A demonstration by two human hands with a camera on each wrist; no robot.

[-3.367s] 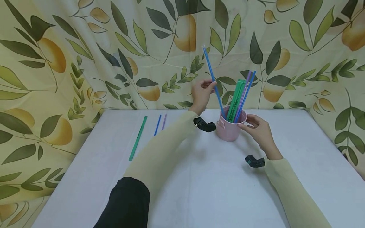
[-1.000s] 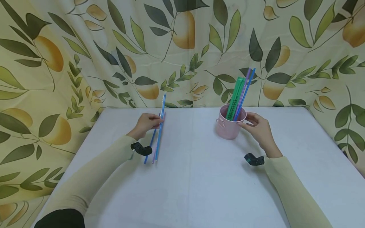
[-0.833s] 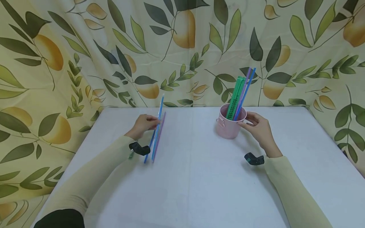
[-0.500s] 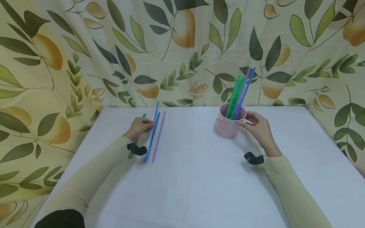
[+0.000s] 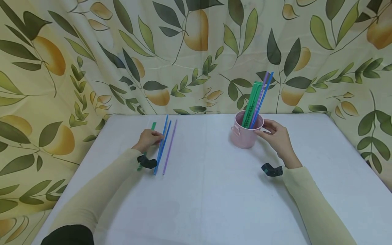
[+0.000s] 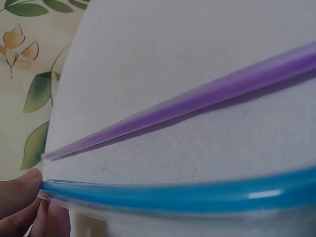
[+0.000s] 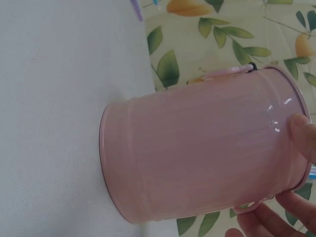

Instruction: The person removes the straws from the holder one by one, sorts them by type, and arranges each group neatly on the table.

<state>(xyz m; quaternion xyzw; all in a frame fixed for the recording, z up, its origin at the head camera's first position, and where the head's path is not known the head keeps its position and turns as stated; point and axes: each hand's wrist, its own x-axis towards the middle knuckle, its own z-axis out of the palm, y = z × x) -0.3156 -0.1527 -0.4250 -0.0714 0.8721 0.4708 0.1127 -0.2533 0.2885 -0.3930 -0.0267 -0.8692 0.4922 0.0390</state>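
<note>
In the head view my left hand (image 5: 148, 139) pinches a blue straw (image 5: 165, 121) between thumb and fingers, low over the left of the table. Close beside it, crossing near the lower ends, is a second blue straw (image 5: 168, 130); a purple straw (image 5: 170, 146) lies just to the right. A flat green stick (image 5: 153, 126) is partly hidden under the hand and wrist. My right hand (image 5: 277, 137) holds the rim of a small pink bucket (image 5: 245, 140), thumb on the front in the right wrist view. Inside stand green sticks (image 5: 251, 105), a purple straw (image 5: 265, 81) and a blue straw (image 5: 269, 85).
A white-covered table (image 5: 199, 190) spans the front. Behind it hangs a leaf-and-fruit patterned cloth (image 5: 190, 81). Black wrist cameras (image 5: 147, 161) sit on both wrists. The bucket has a side handle (image 5: 235, 131).
My left hand has carried a blue straw from above the bucket to the left side, then lowered it leftward past the purple straw, beside the other blue one. The right hand stays on the bucket.
</note>
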